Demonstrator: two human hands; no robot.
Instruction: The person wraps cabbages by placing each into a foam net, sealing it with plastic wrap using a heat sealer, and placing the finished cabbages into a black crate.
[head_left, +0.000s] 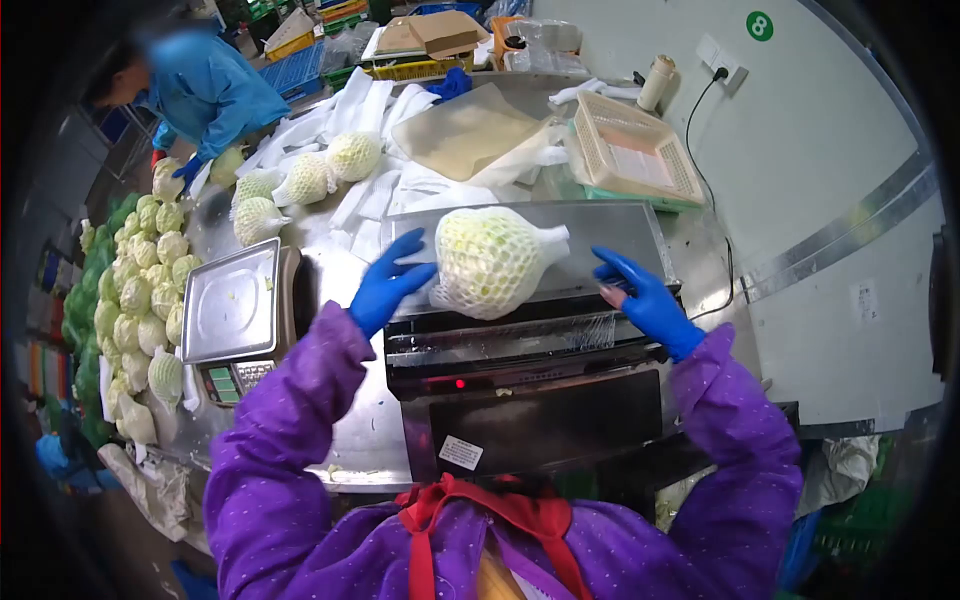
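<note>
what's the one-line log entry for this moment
left hand against netted cabbage | right hand at wrapper plate right edge | cabbage lying on plate

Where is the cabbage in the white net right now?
In the head view, the netted cabbage lies mid-frame on the wrapping machine's metal plate, between the left hand, touching it, and the right hand, with the scale further left.

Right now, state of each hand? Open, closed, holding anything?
Left hand: open, fingers against the netted cabbage, not gripping it.
Right hand: at the wrapping machine's plate, apart from the cabbage; whether it grips anything cannot be told.
</note>
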